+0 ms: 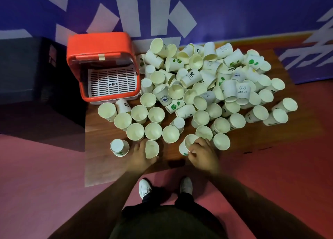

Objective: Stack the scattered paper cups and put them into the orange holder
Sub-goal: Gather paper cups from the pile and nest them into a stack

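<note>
- At the near edge of a wooden table (241, 141), a person standing over it grips one paper cup in each hand, while dozens more lie unsorted.
- The left hand (140, 157) is curled round the side of an upright cup (152, 148), whose mouth faces the ceiling.
- The right hand (203, 153), knuckles up, pinches a tilted cup (188, 143) low on its wall. Its base points to about 7 o'clock and its open mouth to 1 o'clock.
- The relation that matters: the tilted cup sits at 3 o'clock from the upright one, close but apart, and its base is the end nearer it. Nesting them looks like the step in hand (my reading, not something seen).
- Both forearms reach in from 6 o'clock, with the wrists low over the table edge.
- The orange holder (100, 46) stands at 11 o'clock from the hands, well apart and nearer the left one. It is open toward the person, and the white slotted tray (112, 82) inside holds no cups that I can see.
- A loose heap of cups (207, 80) fills the table from 12 to 2 o'clock, and a cluster of upright singles (138, 113) stands between the hands and the holder.
- The task appears barely begun.
</note>
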